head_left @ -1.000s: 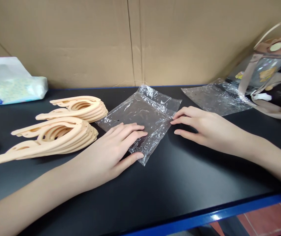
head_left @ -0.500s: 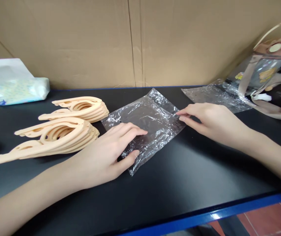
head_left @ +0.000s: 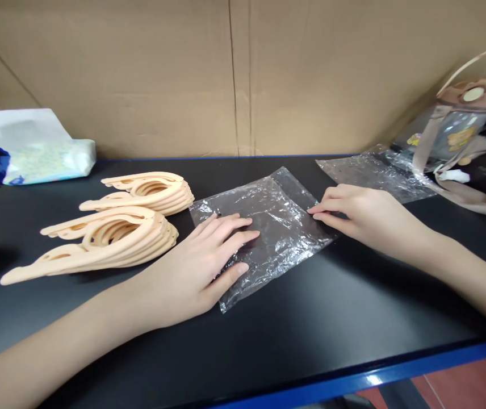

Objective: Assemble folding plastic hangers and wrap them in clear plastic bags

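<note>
A clear plastic bag [head_left: 277,221] lies crinkled and flat in the middle of the black tabletop [head_left: 311,318]. My left hand [head_left: 200,264] rests flat on the bag's left half, fingers stretched out. My right hand [head_left: 362,216] lies at the bag's right edge, its fingertips drawn together and touching the plastic there. Two stacks of peach-coloured plastic hangers sit to the left of the bag, a nearer stack [head_left: 107,241] and a farther stack [head_left: 149,190].
More clear bags [head_left: 371,170] lie at the back right, beside a transparent pouch with beige straps [head_left: 456,130]. A white packet [head_left: 42,150] sits at the far left. A cardboard wall [head_left: 243,74] closes the back. The blue table edge [head_left: 396,375] runs along the front.
The bag has been turned and slid a little to the right and toward me. My right hand shifted along its right edge. My left hand stays pressed on it.
</note>
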`<state>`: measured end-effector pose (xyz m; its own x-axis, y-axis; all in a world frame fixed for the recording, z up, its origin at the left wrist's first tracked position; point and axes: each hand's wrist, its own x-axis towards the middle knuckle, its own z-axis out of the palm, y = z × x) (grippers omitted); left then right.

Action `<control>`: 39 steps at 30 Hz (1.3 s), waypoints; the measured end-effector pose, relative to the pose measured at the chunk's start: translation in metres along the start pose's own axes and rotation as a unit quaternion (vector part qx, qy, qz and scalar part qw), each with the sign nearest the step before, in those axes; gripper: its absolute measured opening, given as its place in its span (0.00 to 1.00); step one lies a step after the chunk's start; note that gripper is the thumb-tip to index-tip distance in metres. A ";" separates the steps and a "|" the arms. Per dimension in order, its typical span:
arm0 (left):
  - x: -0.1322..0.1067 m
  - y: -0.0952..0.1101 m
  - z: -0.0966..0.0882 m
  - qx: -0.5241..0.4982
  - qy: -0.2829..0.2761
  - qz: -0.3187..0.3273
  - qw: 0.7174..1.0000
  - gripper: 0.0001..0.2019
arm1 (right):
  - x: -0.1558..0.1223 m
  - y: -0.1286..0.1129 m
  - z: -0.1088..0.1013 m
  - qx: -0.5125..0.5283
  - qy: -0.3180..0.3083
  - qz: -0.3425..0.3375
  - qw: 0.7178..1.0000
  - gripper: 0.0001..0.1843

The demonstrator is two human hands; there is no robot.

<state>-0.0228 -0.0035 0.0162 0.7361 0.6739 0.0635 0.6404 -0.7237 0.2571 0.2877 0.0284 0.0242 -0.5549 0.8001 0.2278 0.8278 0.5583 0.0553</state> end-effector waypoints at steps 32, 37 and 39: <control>-0.005 0.002 0.010 -0.034 0.018 0.030 0.999 0.29 | -0.009 -0.031 -0.008 0.162 -0.113 -0.214 0.957 0.32; -0.004 0.000 0.013 -0.033 0.006 0.053 0.998 0.35 | -0.010 -0.041 -0.004 0.185 -0.078 -0.248 0.948 0.37; -0.004 0.000 0.013 -0.029 0.012 0.053 0.998 0.37 | -0.010 -0.042 -0.003 0.188 -0.066 -0.250 0.948 0.41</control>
<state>-0.0226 -0.0081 0.0037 0.7932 0.5977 0.1166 0.5445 -0.7819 0.3037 0.2588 -0.0036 0.0224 -0.8960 0.4215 0.1400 0.3844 0.8938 -0.2311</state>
